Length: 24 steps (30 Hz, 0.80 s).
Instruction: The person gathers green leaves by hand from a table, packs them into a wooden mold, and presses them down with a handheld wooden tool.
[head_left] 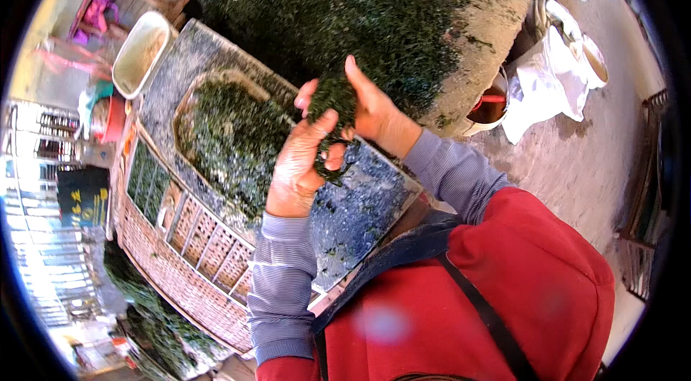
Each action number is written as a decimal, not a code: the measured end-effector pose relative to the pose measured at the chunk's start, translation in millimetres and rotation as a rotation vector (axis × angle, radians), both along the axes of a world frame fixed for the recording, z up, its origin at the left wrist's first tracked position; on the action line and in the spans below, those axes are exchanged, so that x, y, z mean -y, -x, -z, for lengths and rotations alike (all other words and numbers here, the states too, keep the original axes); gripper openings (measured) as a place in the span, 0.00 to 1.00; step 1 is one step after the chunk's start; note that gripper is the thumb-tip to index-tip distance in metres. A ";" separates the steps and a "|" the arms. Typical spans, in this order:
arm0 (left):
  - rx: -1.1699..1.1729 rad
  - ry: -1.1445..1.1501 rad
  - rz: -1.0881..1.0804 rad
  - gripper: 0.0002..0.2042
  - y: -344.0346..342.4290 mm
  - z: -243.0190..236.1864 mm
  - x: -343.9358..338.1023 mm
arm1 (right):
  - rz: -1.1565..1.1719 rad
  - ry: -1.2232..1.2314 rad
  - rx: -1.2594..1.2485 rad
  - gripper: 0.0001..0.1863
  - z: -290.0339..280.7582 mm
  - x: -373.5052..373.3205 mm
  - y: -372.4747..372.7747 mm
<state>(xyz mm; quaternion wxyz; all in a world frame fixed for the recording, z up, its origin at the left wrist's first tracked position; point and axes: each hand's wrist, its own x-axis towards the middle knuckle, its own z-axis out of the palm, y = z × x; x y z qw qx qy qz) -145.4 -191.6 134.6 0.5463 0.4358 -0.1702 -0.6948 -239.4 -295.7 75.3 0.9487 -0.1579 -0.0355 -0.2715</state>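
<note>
A clump of wet, dark green stringy seaweed (333,102) is held between my two hands, above the edge of a speckled work board. My left hand (296,158) is closed around its near lower side, with strands hanging below the fingers. On the far right side, my right hand (374,107) cups the clump, its thumb pointing up and its fingers partly hidden behind the seaweed. Left of my hands, a shallow basin (181,122) set in the board is heaped with more of the same green strands.
Beyond the board, a large seaweed pile (338,17) covers a stone-like slab (497,28). A white tub (137,57) stands at the far left. Below it lies a woven tray with a slatted frame (198,237). To the right are a bucket (489,109) and a white sack (547,79).
</note>
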 end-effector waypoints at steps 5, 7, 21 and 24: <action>0.161 -0.041 -0.051 0.10 -48.5 38.7 -64.5 | 0.083 -0.070 -0.231 0.09 9.2 -18.1 -43.9; 0.277 0.027 -0.117 0.09 -71.5 40.4 -94.8 | 0.109 0.009 -0.286 0.07 -3.1 -43.4 -68.7; 0.832 -0.058 -0.356 0.13 -342.6 25.3 -280.8 | 0.103 0.062 -0.384 0.03 -34.4 -179.8 -329.1; 0.868 -0.133 -0.278 0.16 -379.7 49.3 -297.9 | 0.208 -0.091 -0.427 0.08 -5.5 -151.1 -353.0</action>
